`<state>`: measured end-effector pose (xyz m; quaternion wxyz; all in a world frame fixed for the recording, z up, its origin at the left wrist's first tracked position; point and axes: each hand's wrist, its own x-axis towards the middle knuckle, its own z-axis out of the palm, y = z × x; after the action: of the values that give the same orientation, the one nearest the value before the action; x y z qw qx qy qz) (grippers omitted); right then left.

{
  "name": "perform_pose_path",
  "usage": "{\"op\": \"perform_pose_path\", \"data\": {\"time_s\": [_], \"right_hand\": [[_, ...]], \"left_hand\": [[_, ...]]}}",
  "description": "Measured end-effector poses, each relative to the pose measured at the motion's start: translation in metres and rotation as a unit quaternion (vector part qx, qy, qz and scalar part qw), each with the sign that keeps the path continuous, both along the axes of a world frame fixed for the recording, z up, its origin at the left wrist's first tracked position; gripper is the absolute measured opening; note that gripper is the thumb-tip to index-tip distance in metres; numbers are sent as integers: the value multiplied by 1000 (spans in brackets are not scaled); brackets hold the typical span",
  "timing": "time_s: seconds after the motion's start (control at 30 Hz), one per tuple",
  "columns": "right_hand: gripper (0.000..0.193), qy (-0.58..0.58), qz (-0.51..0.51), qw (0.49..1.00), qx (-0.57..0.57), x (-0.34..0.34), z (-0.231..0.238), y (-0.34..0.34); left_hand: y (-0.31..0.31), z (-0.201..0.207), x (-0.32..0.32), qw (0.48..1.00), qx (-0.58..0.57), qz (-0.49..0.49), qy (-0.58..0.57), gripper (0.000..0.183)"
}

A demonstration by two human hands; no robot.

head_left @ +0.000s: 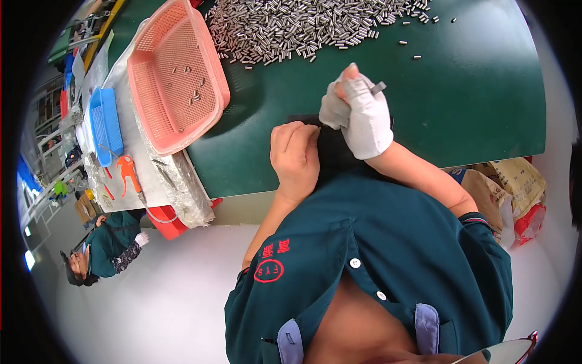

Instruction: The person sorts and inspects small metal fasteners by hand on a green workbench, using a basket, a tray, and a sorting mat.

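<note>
Silver metal cylinders (303,30), short, smooth and glossy, form a loose heap just right of the pink basket (216,85), a rounded plastic mesh tub with several more inside. Below and right of the basket, the bare left hand (295,155) curls its fingers by a black pad (333,147); I cannot tell whether they hold anything. Farther right of the basket, the right hand (364,115), in white fabric with a fingertip bare, is bunched narrow; a small grey piece (378,88) juts out there, whether gripped I cannot tell. Left of the basket sits a blue plastic tray (106,130). Below-right of it, red lettering (268,270), partly ringed, marks a dark green shirt (424,242).
</note>
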<state>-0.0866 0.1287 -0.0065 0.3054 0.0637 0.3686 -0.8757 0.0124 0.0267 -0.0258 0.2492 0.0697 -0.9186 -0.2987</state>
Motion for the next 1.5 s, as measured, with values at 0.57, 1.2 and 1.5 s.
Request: {"op": "perform_pose_path", "data": {"time_s": [0.57,1.2,1.5], "right_hand": [[32,-32,41,999,-5,-5,11,29],[14,35,268,949,164,3,28,24],[13,99,244,951,161,8,27,23]], "left_hand": [[-11,13,-13,993,-53,-67,-80,20],[-16,33,-5,933,347,-89,0,6],[-18,37,-6,953,291,-85,-6,6]]}}
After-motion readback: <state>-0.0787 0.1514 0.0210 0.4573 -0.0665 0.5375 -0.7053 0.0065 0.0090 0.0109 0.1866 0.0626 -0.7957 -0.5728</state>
